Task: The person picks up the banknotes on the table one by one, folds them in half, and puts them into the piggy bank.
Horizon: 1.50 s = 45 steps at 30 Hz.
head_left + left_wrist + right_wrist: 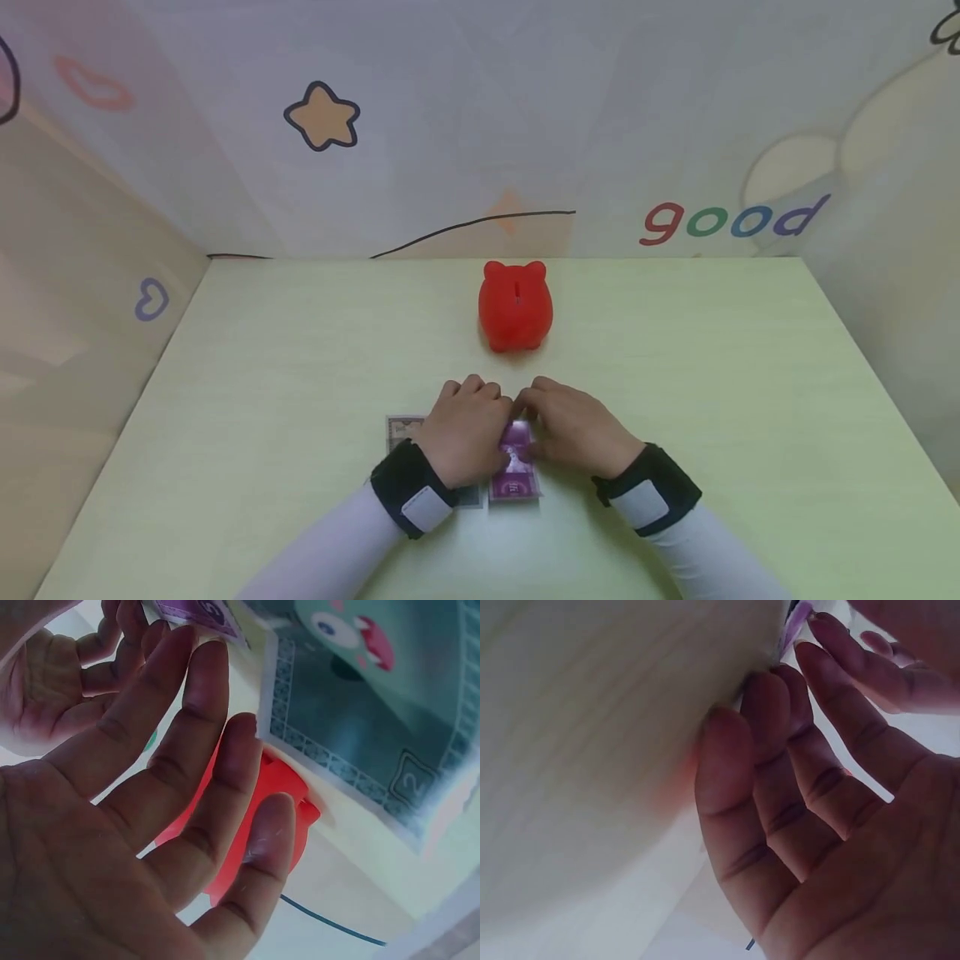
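A purple toy banknote [514, 487] with creases across it lies in front of me between my two hands. My left hand [467, 433] reaches over its left side, thumb on the note. My right hand [577, 423] pinches it from the right, fingers bent and thumb at its edge. In the left wrist view the left fingers [206, 697] curve loosely near the purple paper. Under and beside the left hand lies a grey-green paper note [337, 720] with a cartoon face and a 2 in its corner, mostly hidden from the head view.
A red piggy bank [516, 308] with a slot on top stands just beyond the hands. A corner of brownish printed paper [403, 427] shows left of the left hand. The pale table [300, 350] meets a printed backdrop [465, 108] at the back and sides.
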Tool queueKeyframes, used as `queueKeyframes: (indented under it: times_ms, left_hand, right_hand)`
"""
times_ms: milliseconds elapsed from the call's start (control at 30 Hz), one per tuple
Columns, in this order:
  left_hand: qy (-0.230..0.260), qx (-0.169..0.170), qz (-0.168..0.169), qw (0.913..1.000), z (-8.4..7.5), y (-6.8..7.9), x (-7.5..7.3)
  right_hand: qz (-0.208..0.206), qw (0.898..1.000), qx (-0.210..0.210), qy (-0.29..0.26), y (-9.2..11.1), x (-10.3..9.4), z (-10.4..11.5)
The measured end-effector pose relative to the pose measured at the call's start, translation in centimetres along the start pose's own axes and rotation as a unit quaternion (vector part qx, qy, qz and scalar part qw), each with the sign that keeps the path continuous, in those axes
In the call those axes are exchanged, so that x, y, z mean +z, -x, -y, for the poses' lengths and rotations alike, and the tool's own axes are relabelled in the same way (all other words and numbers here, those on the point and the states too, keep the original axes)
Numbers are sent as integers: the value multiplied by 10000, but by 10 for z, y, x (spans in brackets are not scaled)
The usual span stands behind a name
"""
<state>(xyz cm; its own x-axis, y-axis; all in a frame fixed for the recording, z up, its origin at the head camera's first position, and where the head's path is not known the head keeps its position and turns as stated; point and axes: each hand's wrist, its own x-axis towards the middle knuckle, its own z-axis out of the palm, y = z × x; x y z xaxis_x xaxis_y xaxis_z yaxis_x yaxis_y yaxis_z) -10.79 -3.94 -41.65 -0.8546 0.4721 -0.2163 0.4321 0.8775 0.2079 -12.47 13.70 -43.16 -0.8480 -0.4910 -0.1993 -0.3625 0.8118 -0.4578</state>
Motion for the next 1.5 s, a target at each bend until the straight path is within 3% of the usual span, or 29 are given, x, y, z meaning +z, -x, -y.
queueKeyframes:
  times_ms: [1500]
  left_hand:
    - [-33,52,-48,10000,2,-2,-1]
  right_hand:
    - [65,9999,114,95,-1,-1,4]
